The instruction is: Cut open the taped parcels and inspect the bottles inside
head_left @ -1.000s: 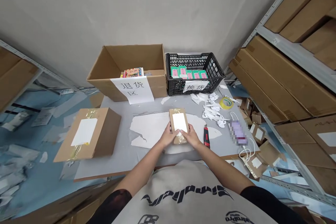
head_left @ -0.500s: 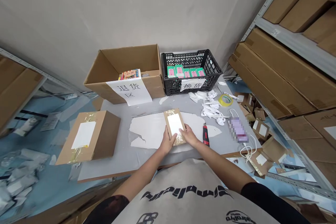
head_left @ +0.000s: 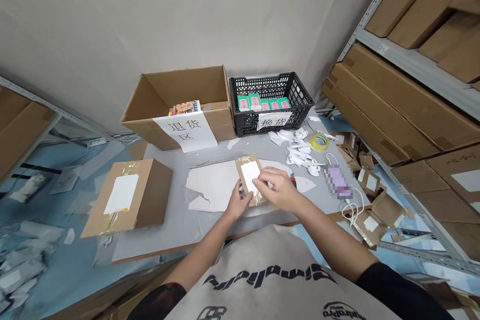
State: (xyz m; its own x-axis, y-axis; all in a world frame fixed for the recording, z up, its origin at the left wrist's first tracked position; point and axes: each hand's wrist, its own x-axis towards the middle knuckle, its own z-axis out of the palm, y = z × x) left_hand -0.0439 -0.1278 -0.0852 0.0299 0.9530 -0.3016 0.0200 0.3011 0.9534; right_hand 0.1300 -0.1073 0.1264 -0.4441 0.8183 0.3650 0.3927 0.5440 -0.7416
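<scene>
Small parcel: it (head_left: pixel 249 176) is at the middle of the counter (head_left: pixel 176 200), toward the near edge, over a pale torn sheet (head_left: pixel 210 180); whether it rests there or is raised, I cannot tell.
Left hand: its fingers (head_left: pixel 238 202) hold the parcel's lower left side, thumb on the face.
Right hand: this hand (head_left: pixel 279 187) is at the right border of the white label (head_left: pixel 252 170), thumb and fingers narrow; whether a bit is pinched between them cannot be told.
Progress: the parcel is in hand, label side up; judging by its look, it is unopened, with tape across its ends and the label on. Any lifted corner is hidden.
Large carton: taped and labelled, this one (head_left: pixel 153 195) sits over the counter's left edge and appears untouched.
Far edge: an open carton (head_left: pixel 220 122) and a black crate (head_left: pixel 245 122) stand side by side.
Right edge: crumpled scraps (head_left: pixel 302 155) lie near a yellow tape roll (head_left: pixel 318 147).
</scene>
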